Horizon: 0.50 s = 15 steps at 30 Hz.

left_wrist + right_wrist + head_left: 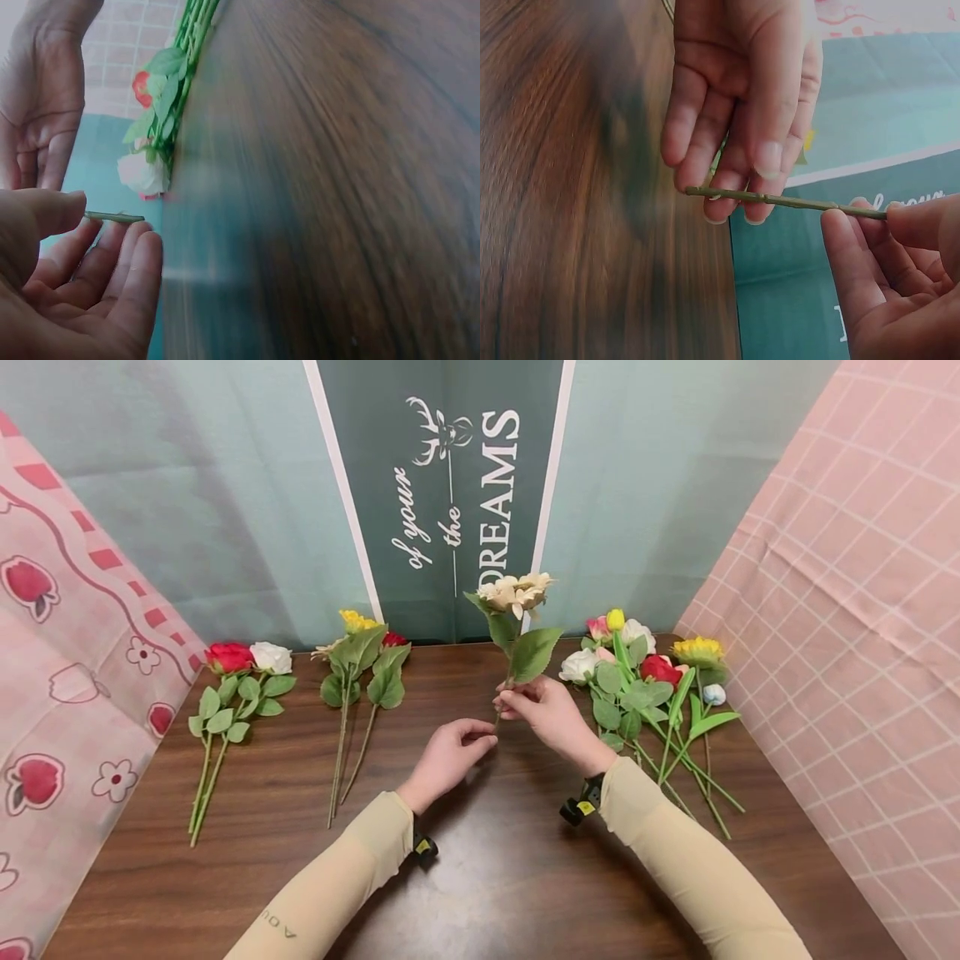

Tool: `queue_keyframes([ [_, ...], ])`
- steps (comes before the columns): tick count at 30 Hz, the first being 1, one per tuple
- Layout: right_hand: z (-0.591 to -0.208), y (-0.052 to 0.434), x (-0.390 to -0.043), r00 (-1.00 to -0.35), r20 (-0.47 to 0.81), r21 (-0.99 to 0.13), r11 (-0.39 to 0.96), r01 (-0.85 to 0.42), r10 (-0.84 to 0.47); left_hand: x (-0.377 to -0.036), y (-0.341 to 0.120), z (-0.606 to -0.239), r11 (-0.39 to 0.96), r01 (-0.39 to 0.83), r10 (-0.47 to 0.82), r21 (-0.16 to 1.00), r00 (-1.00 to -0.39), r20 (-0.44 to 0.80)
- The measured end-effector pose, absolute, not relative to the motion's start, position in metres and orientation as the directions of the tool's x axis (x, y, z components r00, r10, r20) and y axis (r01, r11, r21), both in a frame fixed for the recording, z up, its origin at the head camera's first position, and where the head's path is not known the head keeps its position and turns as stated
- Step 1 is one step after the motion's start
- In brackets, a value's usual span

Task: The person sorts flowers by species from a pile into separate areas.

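My right hand pinches the thin green stem of a cream-petalled flower between thumb and fingertips. The bloom stands upright, with two broad green leaves below it. My left hand is by the lower end of the stem, its fingers loosely extended. In the right wrist view, the bare stem crosses before the left fingertips, and the left thumb stays a little apart from it. The cut stem end shows over the left fingers in the left wrist view.
On the brown wooden table lie red and white roses at left. Leafy stems with a yellow bloom lie left of centre. A mixed pile of roses, tulips and a sunflower lies at right. Cloths hang around the table.
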State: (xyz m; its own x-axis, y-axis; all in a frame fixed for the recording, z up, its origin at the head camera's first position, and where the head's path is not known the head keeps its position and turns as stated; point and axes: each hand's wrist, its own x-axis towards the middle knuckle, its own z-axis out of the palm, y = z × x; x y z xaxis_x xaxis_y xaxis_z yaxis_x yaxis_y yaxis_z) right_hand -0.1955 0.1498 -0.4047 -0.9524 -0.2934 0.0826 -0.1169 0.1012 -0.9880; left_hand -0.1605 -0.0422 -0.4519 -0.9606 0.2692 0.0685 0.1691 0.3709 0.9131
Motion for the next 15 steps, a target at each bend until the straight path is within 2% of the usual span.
queue_keyframes([
  [8, -0.410, 0.124, -0.201, -0.939, 0.097, -0.982, 0.120, -0.143, -0.330, -0.158, -0.062, -0.451, 0.315, 0.139, 0.227, 0.939, -0.971, 0.067],
  [10, -0.414, 0.118, -0.204, -0.935, 0.107, -0.969, 0.173, -0.173, -0.338, -0.156, -0.069, -0.450, 0.342, 0.139, 0.223, 0.929, -0.973, 0.064],
  [15, -0.420, 0.106, -0.206, -0.926, 0.121, -0.873, 0.406, -0.271, -0.358, -0.150, -0.097, -0.446, 0.489, 0.138, 0.194, 0.862, -0.980, 0.047],
])
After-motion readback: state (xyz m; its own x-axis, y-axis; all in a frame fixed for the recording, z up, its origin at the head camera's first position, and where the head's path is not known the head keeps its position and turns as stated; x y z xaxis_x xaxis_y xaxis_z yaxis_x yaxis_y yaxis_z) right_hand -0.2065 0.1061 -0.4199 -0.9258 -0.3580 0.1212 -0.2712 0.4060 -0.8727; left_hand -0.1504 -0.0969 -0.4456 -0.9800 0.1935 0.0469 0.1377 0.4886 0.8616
